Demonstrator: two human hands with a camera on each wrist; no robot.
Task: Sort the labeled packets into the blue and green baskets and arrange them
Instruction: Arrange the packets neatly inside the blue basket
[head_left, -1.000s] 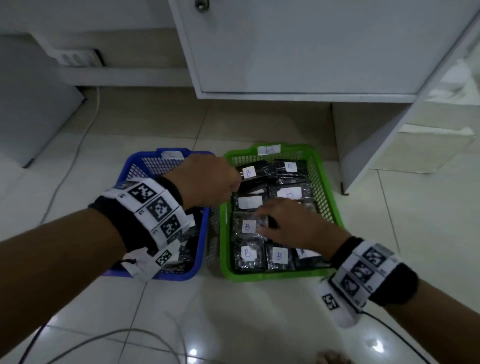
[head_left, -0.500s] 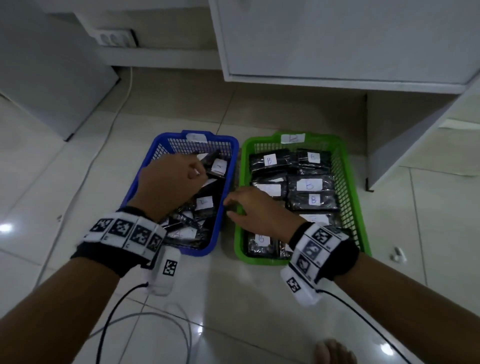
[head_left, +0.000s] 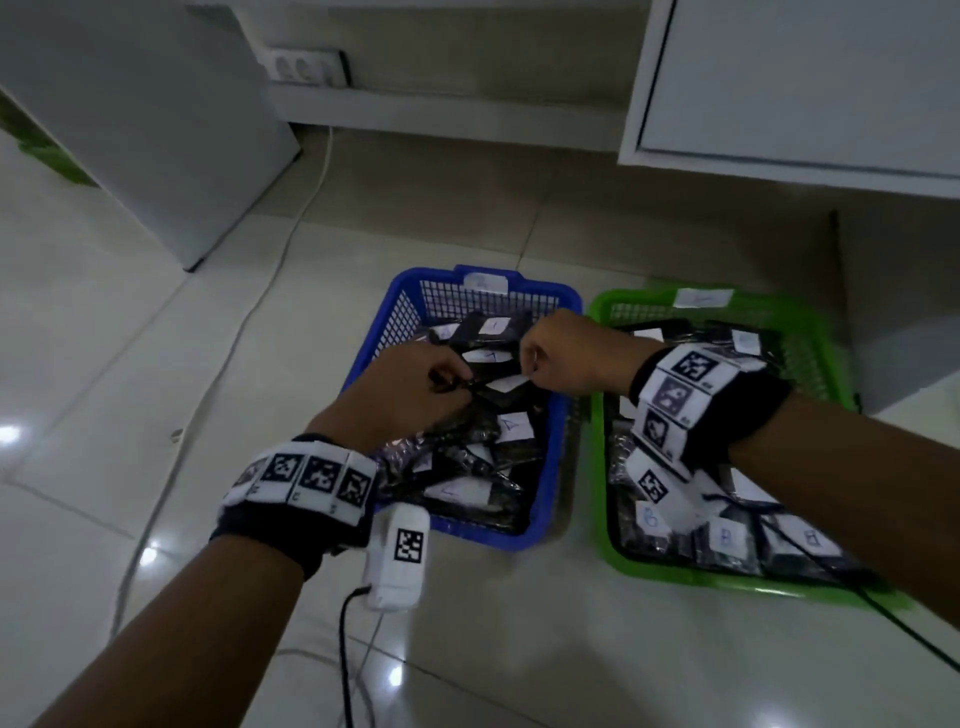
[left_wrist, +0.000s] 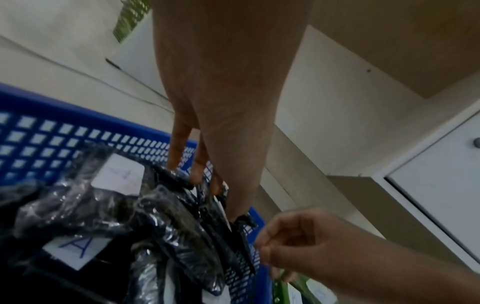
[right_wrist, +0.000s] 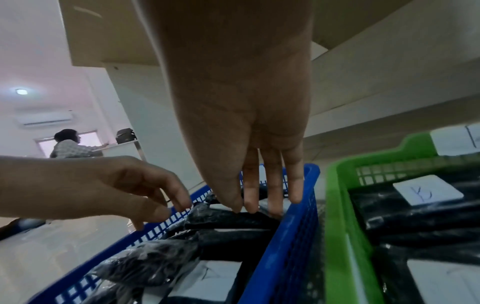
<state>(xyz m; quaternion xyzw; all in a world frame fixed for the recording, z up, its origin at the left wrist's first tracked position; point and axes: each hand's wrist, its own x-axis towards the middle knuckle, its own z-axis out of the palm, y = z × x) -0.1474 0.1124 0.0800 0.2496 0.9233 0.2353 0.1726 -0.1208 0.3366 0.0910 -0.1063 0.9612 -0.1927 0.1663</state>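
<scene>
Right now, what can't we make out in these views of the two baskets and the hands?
- Blue basket near-left corner: head view, hidden by the left hand and wristband.
- Green basket left side: head view, covered by the right hand's wristband.
- Rim tags on both baskets: head view, writing blurred.
- Right hand's grip: right wrist view, fingertips touch a dark packet; no pinch visible.
- Packets under the top layer: hidden in every view.

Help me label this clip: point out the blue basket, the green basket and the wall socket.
blue basket (head_left: 550, 415): head view, on its right rim.
green basket (head_left: 602, 467): head view, on its left rim.
wall socket (head_left: 306, 66): head view, on its white faceplate.
</scene>
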